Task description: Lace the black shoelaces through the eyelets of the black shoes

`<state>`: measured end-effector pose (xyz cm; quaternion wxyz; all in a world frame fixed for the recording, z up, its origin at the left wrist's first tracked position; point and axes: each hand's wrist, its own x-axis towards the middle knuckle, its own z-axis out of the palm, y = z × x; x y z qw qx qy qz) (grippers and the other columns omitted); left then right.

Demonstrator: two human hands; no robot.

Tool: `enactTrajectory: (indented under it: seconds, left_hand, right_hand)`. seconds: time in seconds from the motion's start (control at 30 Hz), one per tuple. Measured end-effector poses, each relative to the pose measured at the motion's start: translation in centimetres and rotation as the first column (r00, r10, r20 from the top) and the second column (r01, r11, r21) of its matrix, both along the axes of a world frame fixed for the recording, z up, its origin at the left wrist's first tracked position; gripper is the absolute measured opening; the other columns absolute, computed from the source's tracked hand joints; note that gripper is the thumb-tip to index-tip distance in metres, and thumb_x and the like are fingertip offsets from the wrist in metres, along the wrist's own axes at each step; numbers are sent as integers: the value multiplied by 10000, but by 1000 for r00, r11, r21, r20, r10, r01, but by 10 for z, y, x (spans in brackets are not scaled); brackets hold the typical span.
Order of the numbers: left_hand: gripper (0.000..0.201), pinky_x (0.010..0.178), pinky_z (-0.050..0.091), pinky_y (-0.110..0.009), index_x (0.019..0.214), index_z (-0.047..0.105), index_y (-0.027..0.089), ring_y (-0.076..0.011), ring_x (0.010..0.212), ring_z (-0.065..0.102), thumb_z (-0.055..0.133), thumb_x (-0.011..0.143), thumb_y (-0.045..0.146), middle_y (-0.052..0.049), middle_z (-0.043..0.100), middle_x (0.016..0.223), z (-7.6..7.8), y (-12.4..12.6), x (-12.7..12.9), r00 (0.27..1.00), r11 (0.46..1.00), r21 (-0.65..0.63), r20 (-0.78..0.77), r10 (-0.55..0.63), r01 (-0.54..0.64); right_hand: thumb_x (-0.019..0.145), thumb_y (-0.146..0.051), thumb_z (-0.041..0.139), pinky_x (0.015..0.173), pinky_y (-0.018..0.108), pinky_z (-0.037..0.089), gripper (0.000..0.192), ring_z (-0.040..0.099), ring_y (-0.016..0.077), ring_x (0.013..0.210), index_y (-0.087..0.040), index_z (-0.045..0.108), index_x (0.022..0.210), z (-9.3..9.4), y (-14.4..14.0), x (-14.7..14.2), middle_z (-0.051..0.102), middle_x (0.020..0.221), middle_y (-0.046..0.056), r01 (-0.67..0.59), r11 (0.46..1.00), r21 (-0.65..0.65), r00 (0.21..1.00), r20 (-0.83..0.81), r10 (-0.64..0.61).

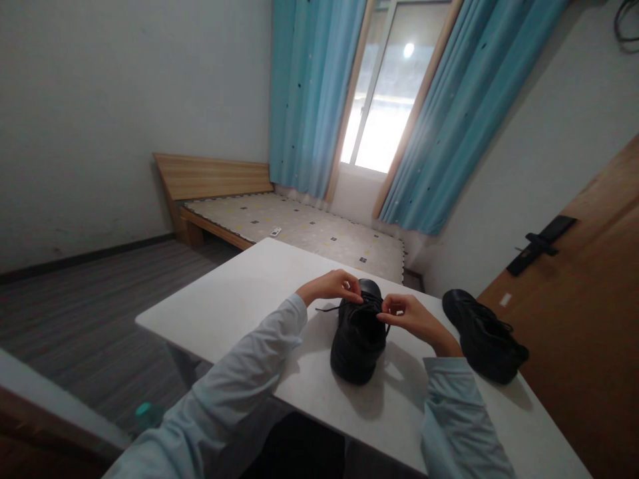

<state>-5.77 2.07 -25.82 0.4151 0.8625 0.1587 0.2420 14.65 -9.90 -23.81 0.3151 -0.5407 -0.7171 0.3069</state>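
A black shoe (355, 356) stands on the white table (227, 296), its heel toward me and its toe pointing away. My left hand (335, 286) is at the left of the shoe's lacing, thumb and fingers pinched on the black shoelace. From the right side my right hand (407, 314) pinches the lace as well, close to the shoe's opening. One loose lace end (325, 309) sticks out to the left, below my left hand. The exact grip points on the thin, dark lace are hard to make out.
A second black shoe (482, 336) lies at the table's right side, near a wooden door (579, 319). Beyond the table is a bed (309, 223) with a small white remote-like object (275, 231) on it. A bottle with a green cap (144, 411) stands low at the left.
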Motion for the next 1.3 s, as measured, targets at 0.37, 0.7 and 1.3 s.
enactTrajectory:
  seconds: [0.37,0.7,1.3]
  left_hand:
    - [270,636,407,-219,733,667,121,-108,642,545,718,675,380,-13,635,669,0,-1,1,998,995,-88,24,-52,53]
    - [264,627,400,-209,755,668,126,-105,647,543,706,690,379,-8,629,680,2,-1,3,995,990,-98,7,-97,97]
    - [187,662,462,-205,914,580,133,-95,707,574,596,729,112,-4,624,790,5,-10,-5,997,990,120,-39,-62,67]
  right_hand:
    - [793,-480,592,378,197,159,352,277,45,358,-139,614,709,8,-14,5,423,400,-72,-148,922,-357,983,-158,97]
    - [720,-326,677,377,201,108,346,268,22,400,-163,685,1025,6,-12,-11,505,585,-33,-177,936,-305,864,-504,0]
    - [696,-220,608,379,177,138,378,193,37,383,-134,672,1058,-14,-4,-8,306,424,-94,-35,944,-328,631,-740,-233]
